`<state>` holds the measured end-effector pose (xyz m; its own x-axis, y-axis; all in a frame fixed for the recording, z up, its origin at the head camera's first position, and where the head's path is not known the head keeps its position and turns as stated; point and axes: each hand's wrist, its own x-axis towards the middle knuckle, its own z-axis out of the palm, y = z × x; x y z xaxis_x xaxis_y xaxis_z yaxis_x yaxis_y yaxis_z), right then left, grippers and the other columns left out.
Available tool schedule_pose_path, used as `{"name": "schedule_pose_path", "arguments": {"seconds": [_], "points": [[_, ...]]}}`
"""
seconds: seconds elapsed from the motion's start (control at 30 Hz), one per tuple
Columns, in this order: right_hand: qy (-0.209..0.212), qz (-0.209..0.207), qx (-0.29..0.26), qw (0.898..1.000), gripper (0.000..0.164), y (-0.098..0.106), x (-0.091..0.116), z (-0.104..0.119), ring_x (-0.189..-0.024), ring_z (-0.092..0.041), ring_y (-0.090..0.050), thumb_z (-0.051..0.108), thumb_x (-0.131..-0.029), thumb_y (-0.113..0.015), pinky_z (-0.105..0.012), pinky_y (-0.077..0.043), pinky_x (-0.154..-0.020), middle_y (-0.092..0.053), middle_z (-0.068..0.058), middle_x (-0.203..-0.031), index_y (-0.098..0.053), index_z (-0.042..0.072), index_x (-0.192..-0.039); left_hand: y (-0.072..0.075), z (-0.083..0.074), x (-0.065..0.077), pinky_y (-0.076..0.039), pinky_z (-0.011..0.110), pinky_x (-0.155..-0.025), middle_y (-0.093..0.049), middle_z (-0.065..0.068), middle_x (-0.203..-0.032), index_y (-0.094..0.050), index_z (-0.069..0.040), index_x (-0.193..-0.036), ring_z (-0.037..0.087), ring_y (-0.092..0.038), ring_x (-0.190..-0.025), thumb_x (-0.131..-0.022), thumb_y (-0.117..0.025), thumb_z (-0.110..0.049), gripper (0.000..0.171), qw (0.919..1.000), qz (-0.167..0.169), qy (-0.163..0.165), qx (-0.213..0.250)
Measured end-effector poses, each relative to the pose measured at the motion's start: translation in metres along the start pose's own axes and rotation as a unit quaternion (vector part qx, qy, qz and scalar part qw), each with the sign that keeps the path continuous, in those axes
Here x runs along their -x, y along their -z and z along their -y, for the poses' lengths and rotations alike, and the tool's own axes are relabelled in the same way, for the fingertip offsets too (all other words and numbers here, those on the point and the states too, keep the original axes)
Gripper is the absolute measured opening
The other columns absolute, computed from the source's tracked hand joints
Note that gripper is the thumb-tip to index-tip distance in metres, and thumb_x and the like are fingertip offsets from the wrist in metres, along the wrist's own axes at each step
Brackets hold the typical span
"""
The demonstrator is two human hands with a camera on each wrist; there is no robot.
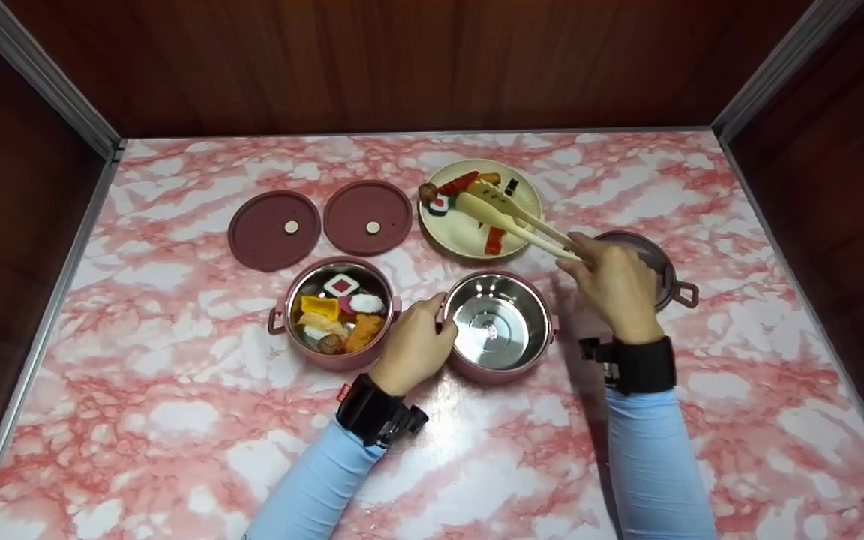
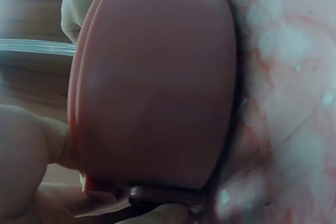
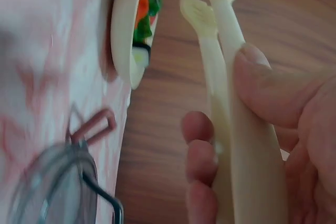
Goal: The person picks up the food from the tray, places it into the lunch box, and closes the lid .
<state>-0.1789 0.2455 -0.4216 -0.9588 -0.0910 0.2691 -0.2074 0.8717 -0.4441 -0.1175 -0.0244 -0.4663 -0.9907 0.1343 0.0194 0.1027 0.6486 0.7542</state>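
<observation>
creased sleeve (image 1: 661, 465), slender tongs (image 1: 518, 230), metal-lined pot (image 1: 490, 334)

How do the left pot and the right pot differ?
The left pot contains food; the right pot shows a bare steel bottom. The left hand grips the right pot's left side, while the left pot is not held. The left pot stands before the lids, the right pot before the plate. Both are pink outside, steel inside and uncovered.

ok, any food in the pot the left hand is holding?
No, the head view shows only bare, shiny metal inside that pot, which the left hand holds at its side.
</observation>
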Motion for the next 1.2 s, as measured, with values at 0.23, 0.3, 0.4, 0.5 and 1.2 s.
{"name": "schedule_pose_path", "arguments": {"seconds": [0.23, 0.3, 0.4, 0.5, 1.2], "points": [[0.011, 0.013, -0.007, 1.0, 0.047, -0.013, -0.019, 0.014, -0.073, -0.035, -0.063, 0.031, -0.091, -0.073, -0.05, -0.049, -0.059, -0.071, -0.019, -0.107, -0.064, 0.013, -0.133, 0.002, 0.0, 0.001, -0.045, 0.047, -0.102, -0.06, 0.026, -0.127, -0.049, 0.008, -0.141, 0.038, -0.058, -0.117, -0.098, -0.054, -0.014, 0.048, 0.9996, 0.026, 0.0, -0.002], [0.016, 0.026, -0.005, 1.0, 0.047, -0.016, -0.029, 0.016, -0.075, -0.035, -0.064, 0.029, -0.091, -0.073, -0.049, -0.049, -0.061, -0.072, -0.019, -0.106, -0.064, 0.012, -0.133, 0.002, 0.001, 0.001, -0.045, 0.047, -0.103, -0.059, 0.026, -0.128, -0.048, 0.008, -0.141, 0.037, -0.057, -0.117, -0.1, -0.052, -0.015, 0.047, 0.9996, 0.029, -0.001, -0.003], [0.028, 0.052, -0.003, 0.998, 0.046, -0.021, -0.043, 0.02, -0.077, -0.034, -0.065, 0.029, -0.091, -0.072, -0.047, -0.049, -0.062, -0.071, -0.016, -0.112, -0.063, 0.01, -0.133, 0.003, 0.002, 0.001, -0.044, 0.047, -0.104, -0.06, 0.026, -0.127, -0.049, 0.007, -0.141, 0.037, -0.057, -0.117, -0.1, -0.051, -0.014, 0.046, 0.9995, 0.029, -0.001, -0.007], [0.036, 0.067, 0.002, 0.997, 0.045, -0.025, -0.053, 0.024, -0.077, -0.034, -0.066, 0.029, -0.092, -0.071, -0.045, -0.047, -0.062, -0.07, -0.015, -0.117, -0.064, 0.008, -0.132, 0.003, 0.002, 0.001, -0.044, 0.047, -0.104, -0.06, 0.026, -0.127, -0.05, 0.007, -0.14, 0.037, -0.057, -0.117, -0.101, -0.05, -0.014, 0.045, 0.9995, 0.03, -0.005, -0.007], [0.024, 0.034, 0.045, 0.998, 0.041, -0.03, -0.054, 0.024, -0.077, -0.036, -0.066, 0.029, -0.088, -0.076, -0.047, -0.047, -0.06, -0.073, -0.018, -0.102, -0.07, 0.014, -0.125, 0.009, 0.0, -0.004, -0.045, 0.048, -0.102, -0.061, 0.026, -0.125, -0.048, 0.007, -0.141, 0.037, -0.059, -0.115, -0.104, -0.043, -0.016, 0.044, 0.9986, 0.049, -0.012, -0.015]]}}
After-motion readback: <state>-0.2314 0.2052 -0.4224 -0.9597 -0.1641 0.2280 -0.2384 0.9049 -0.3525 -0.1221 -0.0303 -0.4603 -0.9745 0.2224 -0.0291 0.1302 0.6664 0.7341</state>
